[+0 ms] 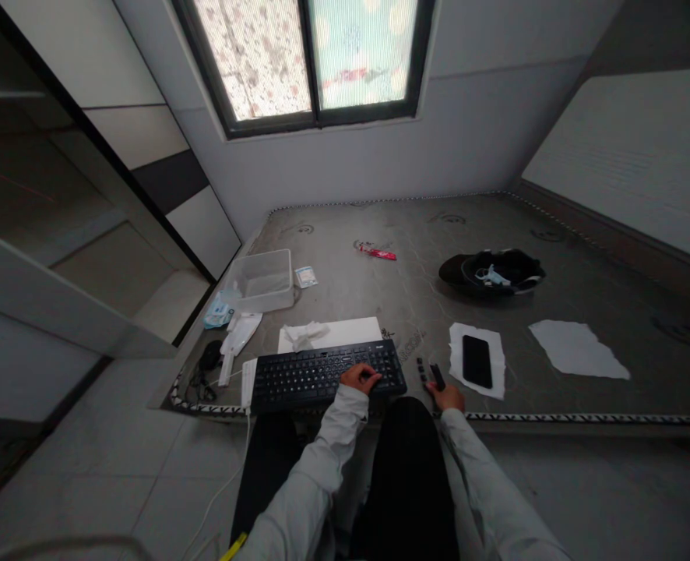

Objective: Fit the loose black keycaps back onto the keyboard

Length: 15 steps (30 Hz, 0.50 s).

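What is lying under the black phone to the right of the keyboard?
The phone lies flat on a white sheet of paper, which rests on the grey mattress. The paper's edges show all around it; whatever sits directly beneath the phone is covered.

matt plastic keyboard (327, 375), glossy phone (477, 361), quilted mattress (555, 327)

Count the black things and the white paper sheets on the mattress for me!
Black things: 3, the keyboard, phone and cap
White paper sheets: 3, under the phone, at right, behind the keyboard
Total: 6
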Each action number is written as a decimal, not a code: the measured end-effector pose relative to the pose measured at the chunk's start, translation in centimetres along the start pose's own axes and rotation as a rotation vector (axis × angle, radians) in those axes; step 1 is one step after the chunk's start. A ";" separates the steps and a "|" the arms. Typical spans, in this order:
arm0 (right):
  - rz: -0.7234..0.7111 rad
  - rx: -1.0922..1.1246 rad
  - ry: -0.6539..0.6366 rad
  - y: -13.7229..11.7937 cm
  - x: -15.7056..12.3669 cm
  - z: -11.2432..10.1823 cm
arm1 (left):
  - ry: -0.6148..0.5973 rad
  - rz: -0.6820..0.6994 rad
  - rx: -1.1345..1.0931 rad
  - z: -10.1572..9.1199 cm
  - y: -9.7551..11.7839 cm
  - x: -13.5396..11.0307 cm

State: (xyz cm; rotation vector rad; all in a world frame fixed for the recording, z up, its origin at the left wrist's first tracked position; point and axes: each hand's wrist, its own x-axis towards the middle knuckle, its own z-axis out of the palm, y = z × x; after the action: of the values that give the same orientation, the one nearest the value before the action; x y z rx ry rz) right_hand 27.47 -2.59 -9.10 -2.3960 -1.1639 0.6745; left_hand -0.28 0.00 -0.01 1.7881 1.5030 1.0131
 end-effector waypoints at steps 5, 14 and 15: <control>-0.012 0.025 -0.023 -0.3 -0.5 -0.2 | 0.000 -0.004 -0.003 0.0 0.1 0.0; -0.003 0.016 -0.044 -0.6 -0.3 -0.8 | -0.007 -0.025 -0.002 -0.1 0.1 0.0; -0.002 0.014 -0.044 -0.6 -0.2 -0.8 | -0.005 -0.026 -0.003 -0.1 0.2 0.0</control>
State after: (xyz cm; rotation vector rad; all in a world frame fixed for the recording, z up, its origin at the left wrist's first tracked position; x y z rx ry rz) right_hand 27.47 -2.52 -8.06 -2.3789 -1.1758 0.7361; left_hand -0.26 -0.08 0.17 1.7632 1.5170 0.9975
